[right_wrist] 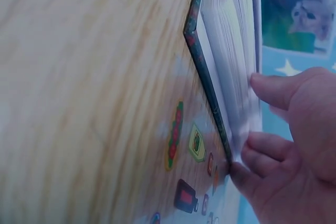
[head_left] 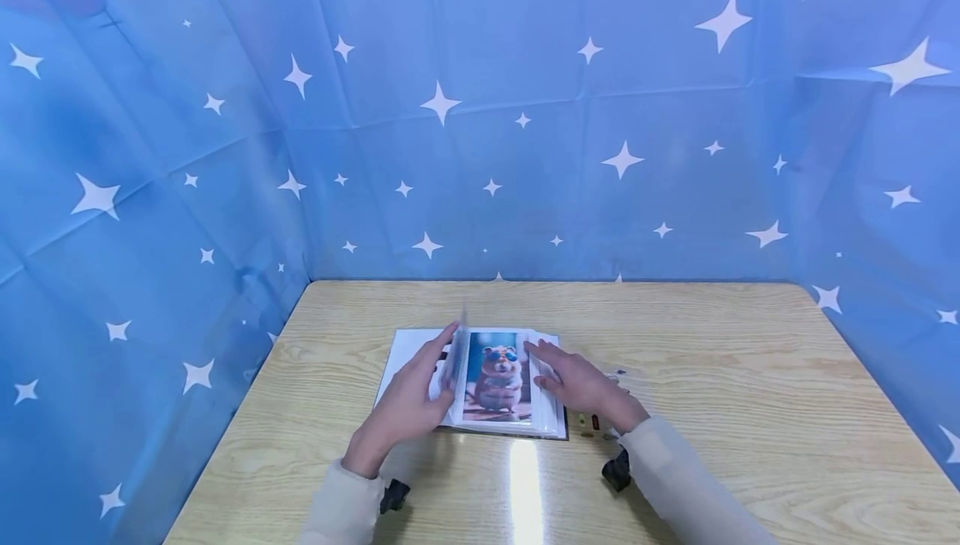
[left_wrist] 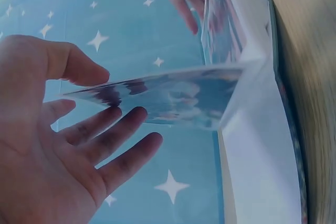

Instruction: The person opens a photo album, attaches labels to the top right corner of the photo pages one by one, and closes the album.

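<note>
Opened photo album [head_left: 405, 353], lower middle of the head view: the left hand [head_left: 411, 393], its fingers spread, has an upright leaf [left_wrist: 176, 97] between thumb and fingers, apparently to keep it raised, while the loosely relaxed fingers of the right hand [head_left: 583, 380] rest at the page edges, probably to steady the stack. The leaf is blurred and nearly edge-on, its print hard to read; the right forearm partly hides sticker-like pieces [right_wrist: 175, 136] beside the album.
</note>
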Motion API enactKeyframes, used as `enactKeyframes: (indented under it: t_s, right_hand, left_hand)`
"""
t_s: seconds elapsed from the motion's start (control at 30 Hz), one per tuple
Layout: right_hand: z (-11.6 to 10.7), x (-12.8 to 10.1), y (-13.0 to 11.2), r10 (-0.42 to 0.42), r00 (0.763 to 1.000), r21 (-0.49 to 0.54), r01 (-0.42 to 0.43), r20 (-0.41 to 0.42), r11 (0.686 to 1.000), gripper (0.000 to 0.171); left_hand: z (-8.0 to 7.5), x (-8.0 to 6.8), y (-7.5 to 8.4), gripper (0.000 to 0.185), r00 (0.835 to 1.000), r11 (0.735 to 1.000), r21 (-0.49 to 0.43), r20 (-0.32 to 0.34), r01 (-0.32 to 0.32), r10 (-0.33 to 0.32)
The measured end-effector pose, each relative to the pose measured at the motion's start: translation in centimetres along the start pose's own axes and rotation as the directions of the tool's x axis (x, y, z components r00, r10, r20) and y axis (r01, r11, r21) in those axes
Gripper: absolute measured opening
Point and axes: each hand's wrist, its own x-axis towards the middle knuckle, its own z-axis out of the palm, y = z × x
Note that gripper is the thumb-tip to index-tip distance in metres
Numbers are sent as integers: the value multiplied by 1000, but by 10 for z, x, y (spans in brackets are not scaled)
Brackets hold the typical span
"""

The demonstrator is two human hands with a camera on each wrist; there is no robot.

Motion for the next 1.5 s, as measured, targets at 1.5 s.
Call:
enactKeyframes:
  t_s: [1.5]
  right_hand:
    - [-1,-1,-1,-6,999,-28,6,34,1000,53]
  left_hand:
    - [-22,-15,-84,83,904,900,-170,-81,402,-419]
